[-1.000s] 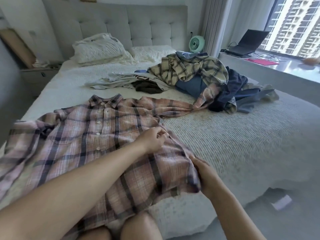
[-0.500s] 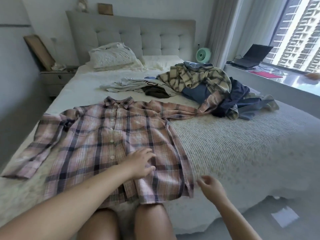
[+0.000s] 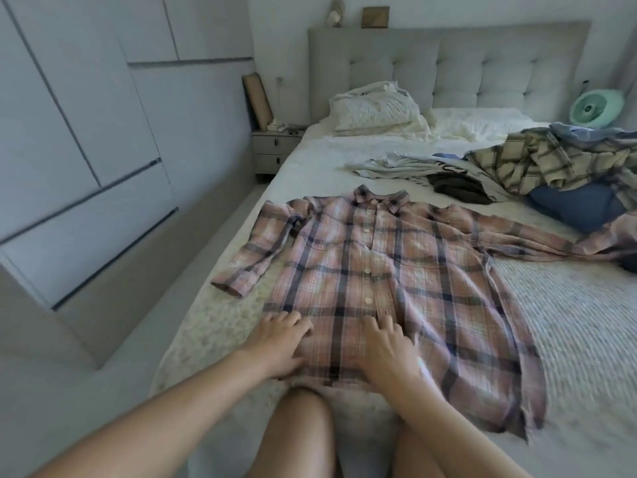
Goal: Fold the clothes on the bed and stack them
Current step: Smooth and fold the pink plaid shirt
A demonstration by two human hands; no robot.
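Your left hand (image 3: 281, 341): it lies flat at about 7 o'clock in your view, fingers straight and spread, pressing on the lower left hem of the pink plaid shirt (image 3: 389, 291). It grasps nothing.
Your right hand (image 3: 387, 350): just right of the left one, near 6 o'clock, palm down on the shirt's front by the button line. The fingers are extended and relaxed, holding nothing.
Pink plaid shirt: spread face up and buttoned on the bed (image 3: 568, 322), collar toward 12 o'clock, hem toward you. Its left-hand sleeve bends down toward 9 o'clock, cuff lying on the cover. The other sleeve stretches out toward 3 o'clock and reaches the clothes pile.
Unfolded pile (image 3: 551, 163): at about 2 o'clock from the shirt, a yellow-green plaid garment lies crumpled on top of a blue one (image 3: 579, 205). A pale tee (image 3: 400, 165) and a dark item (image 3: 458, 188) lie just left of it, near 1 o'clock.
Pillows (image 3: 375, 110): at 12 o'clock, against the tufted grey headboard (image 3: 482, 63).
Fan (image 3: 596, 106): small, green, at the far 2 o'clock edge, beyond the pile.
Nightstand (image 3: 274, 151): at 11 o'clock beside the bed, with wardrobe doors (image 3: 86, 132) running along 9 to 10 o'clock.
Your knees: bare, at 6 o'clock against the foot of the bed.
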